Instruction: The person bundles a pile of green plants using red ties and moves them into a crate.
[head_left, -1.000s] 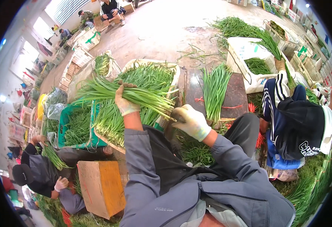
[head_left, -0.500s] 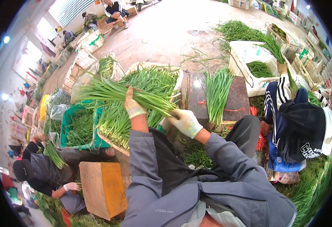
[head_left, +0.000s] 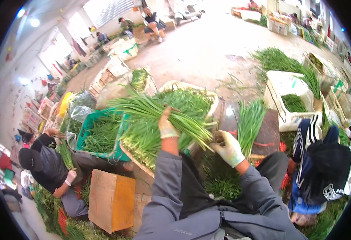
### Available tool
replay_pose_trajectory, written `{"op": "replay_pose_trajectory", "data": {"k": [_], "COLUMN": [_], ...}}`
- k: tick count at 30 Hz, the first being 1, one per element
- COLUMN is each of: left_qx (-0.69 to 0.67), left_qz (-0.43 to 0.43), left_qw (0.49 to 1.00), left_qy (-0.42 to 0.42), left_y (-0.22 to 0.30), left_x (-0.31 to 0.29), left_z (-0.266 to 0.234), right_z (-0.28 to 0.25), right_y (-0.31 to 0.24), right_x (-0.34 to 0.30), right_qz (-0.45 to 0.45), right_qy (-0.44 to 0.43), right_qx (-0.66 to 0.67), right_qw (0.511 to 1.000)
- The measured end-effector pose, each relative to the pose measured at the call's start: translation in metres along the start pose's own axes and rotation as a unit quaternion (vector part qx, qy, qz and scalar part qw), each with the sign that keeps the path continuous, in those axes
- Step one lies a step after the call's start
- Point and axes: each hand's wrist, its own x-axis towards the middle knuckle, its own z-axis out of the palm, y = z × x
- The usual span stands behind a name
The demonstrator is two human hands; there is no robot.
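A long bunch of green chives [head_left: 143, 106] is gripped around its middle by my left hand [head_left: 168, 127], which wears a pale, stained glove. Its leaves point to the far left and its pale stem ends to the right. My right hand [head_left: 229, 150], gloved too, is at those stem ends with its fingers curled inward; what its fingertips pinch, if anything, is hidden. Beneath the bunch, a white crate [head_left: 214, 98] is heaped with loose chives. To the right, another bunch of chives [head_left: 250, 122] lies on a dark board [head_left: 270, 127] beside a red tie [head_left: 265, 144].
A green crate [head_left: 79, 138] of chives and a wooden box [head_left: 111, 200] stand left. A co-worker in a black cap [head_left: 29, 158] holds chives there. Another co-worker [head_left: 325, 168] sits right by a white crate [head_left: 273, 100]. Cut greens [head_left: 223, 187] lie between my legs.
The view has shifted, so the scene sits lower and further right. My right hand has loosened from around the stem ends and curled its fingers beside them. My left hand keeps its grip.
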Motion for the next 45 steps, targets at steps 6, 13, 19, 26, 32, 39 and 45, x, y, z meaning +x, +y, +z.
{"op": "replay_pose_trajectory", "data": {"k": [6, 13, 19, 26, 32, 39, 45], "left_qx": [-0.103, 0.024, 0.076, 0.092, 0.03, 0.058, 0.075], "left_qz": [0.013, -0.003, -0.023, 0.052, 0.026, -0.023, -0.014], "left_qw": [0.994, 0.998, 0.991, 0.976, 0.988, 0.987, 0.989], "left_qy": [-0.029, 0.051, 0.109, 0.19, 0.149, 0.151, 0.129], "left_y": [-0.018, -0.009, 0.0, -0.017, 0.024, 0.005, -0.015], "left_x": [0.004, 0.002, 0.005, 0.02, 0.036, 0.021, 0.019], "left_z": [-0.028, -0.011, -0.015, -0.021, -0.045, -0.025, -0.029], "right_z": [0.052, 0.037, 0.047, 0.025, 0.016, 0.0, 0.036], "right_y": [-0.008, -0.014, -0.019, 0.002, 0.037, -0.023, -0.02], "right_x": [0.029, 0.023, 0.028, -0.026, -0.05, 0.006, 0.042], "right_qz": [-0.075, -0.099, -0.037, 0.015, 0.007, -0.09, -0.062], "right_qy": [-0.045, -0.005, -0.087, -0.055, -0.094, 0.06, -0.104], "right_qx": [-0.048, -0.062, -0.08, -0.011, 0.012, -0.013, -0.161], "right_qw": [0.995, 0.993, 0.992, 0.998, 0.995, 0.994, 0.98]}}
